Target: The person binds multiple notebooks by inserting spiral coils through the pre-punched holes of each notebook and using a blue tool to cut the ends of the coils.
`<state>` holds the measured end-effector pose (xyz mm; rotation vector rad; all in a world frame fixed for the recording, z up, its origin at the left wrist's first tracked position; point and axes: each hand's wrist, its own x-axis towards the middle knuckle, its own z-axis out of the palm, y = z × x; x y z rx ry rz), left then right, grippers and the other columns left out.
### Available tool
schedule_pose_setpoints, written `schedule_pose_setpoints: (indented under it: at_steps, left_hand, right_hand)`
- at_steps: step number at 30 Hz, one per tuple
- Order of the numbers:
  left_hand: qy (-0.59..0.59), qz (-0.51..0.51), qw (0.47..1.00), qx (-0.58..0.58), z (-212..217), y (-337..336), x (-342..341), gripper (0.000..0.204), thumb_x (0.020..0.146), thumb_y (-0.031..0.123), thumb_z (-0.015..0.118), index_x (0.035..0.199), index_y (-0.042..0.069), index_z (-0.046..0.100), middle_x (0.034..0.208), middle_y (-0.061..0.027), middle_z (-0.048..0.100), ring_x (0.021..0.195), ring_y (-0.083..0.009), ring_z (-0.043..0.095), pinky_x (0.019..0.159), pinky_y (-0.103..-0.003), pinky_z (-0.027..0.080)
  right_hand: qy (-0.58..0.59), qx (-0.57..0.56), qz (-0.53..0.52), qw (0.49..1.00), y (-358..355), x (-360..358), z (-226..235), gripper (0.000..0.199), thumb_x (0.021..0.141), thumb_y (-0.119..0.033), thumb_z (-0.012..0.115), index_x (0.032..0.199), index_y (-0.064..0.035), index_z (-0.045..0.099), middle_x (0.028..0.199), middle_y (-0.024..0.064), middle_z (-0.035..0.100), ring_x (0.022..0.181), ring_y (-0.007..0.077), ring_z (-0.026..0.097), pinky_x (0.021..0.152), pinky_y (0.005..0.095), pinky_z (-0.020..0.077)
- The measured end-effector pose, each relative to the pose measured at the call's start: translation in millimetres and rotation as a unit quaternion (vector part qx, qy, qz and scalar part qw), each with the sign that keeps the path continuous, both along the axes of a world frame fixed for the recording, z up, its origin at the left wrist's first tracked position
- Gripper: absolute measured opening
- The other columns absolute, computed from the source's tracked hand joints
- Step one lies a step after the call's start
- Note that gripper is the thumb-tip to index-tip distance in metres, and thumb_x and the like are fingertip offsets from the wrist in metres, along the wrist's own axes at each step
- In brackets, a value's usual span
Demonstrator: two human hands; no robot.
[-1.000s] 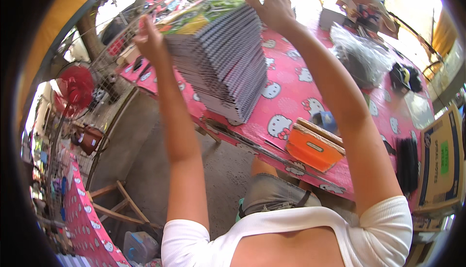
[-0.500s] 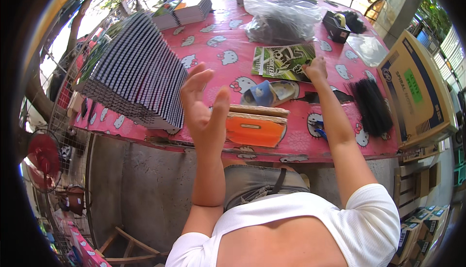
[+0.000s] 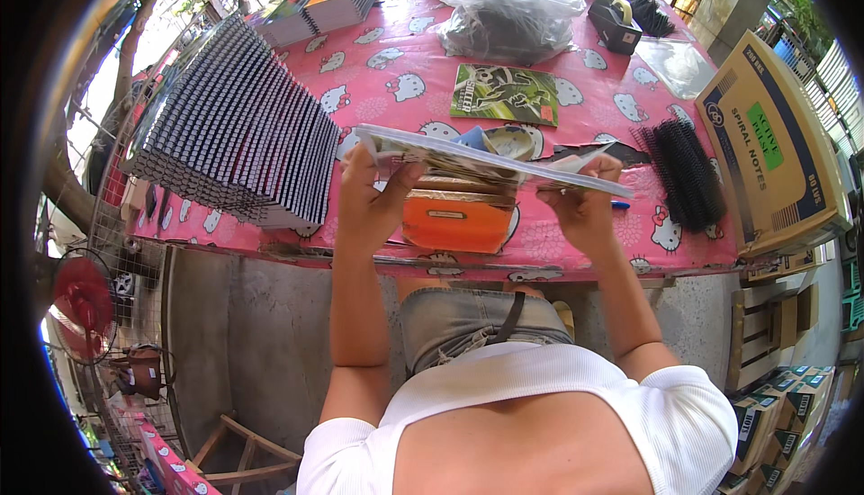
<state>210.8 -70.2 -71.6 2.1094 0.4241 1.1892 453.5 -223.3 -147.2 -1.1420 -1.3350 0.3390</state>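
I see the thin, flat stack of printed paper sheets (image 3: 490, 164) lying crosswise — left hand (image 3: 371, 200) and right hand (image 3: 583, 209) each clamped on one end, above the orange plastic box (image 3: 456, 222).

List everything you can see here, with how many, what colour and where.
stack of spiral notebooks: one tall leaning stack, dark and white, table left
orange box: one, table edge, under the hands
green booklet: one, table centre
plastic bag: one, clear, far centre
black binding combs: one bunch, table right
cardboard box: one, tan and blue, far right
tablecloth: one, pink, cartoon-printed
red fan: one, lower left
flat booklet: one, held level
left hand: grips its left end
right hand: grips its right end
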Motion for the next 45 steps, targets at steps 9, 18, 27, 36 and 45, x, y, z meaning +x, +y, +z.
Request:
schedule_pose_setpoints:
  at_steps: [9,18,27,36,45]
  left_hand:
    - [-0.117,-0.059,0.972,-0.197,-7,-6,-5,0.040,0.088,0.002,0.063,0.123,0.001,0.045,0.110,-0.0051,0.057,0.097,-0.0106,0.055,0.086,-0.026,0.044]
    - [-0.189,-0.019,0.925,-0.328,-67,-6,-8,0.082,0.068,-0.005,0.078,0.135,0.003,0.033,0.123,-0.0092,0.047,0.112,-0.0157,0.046,0.095,-0.032,0.042]
    - [-0.113,0.113,0.970,-0.181,-49,-19,-3,0.104,0.068,0.012,0.082,0.147,0.001,0.015,0.145,-0.0150,0.030,0.134,-0.0258,0.029,0.110,-0.039,0.022]
    - [0.237,0.193,0.911,0.276,0,-77,71,0.069,0.084,0.033,0.064,0.141,0.009,0.035,0.141,-0.0150,0.038,0.130,-0.0269,0.035,0.106,-0.053,0.018]
    - [0.035,0.047,0.989,0.139,-5,-57,80,0.016,0.074,0.020,0.075,0.085,0.010,0.073,0.083,-0.0036,0.068,0.087,-0.0187,0.063,0.094,-0.038,0.037]
  right_hand:
    - [0.104,0.013,0.001,0.995,3,-21,18,0.058,0.079,0.015,0.060,0.117,-0.0028,0.021,0.120,0.0173,0.048,0.101,0.0252,0.059,0.083,0.0343,0.0507]
    - [0.015,-0.058,-0.066,0.996,-6,-38,-30,0.096,0.067,-0.016,0.083,0.136,-0.0022,0.017,0.122,0.0147,0.048,0.114,0.0309,0.049,0.098,0.0411,0.0377]
    - [-0.292,-0.162,-0.428,0.840,-28,144,-13,0.033,0.071,-0.013,0.074,0.101,-0.0026,0.065,0.100,0.0148,0.065,0.094,0.0304,0.060,0.083,0.0412,0.0469]
    - [-0.307,-0.215,-0.451,0.810,-18,200,6,0.021,0.076,0.004,0.053,0.094,0.0027,0.062,0.100,0.0229,0.056,0.096,0.0360,0.057,0.081,0.0450,0.0476]
    - [-0.147,-0.037,-0.154,0.976,-32,-1,72,0.023,0.073,0.002,0.069,0.096,-0.0036,0.067,0.087,0.0113,0.064,0.080,0.0219,0.064,0.068,0.0317,0.0502]
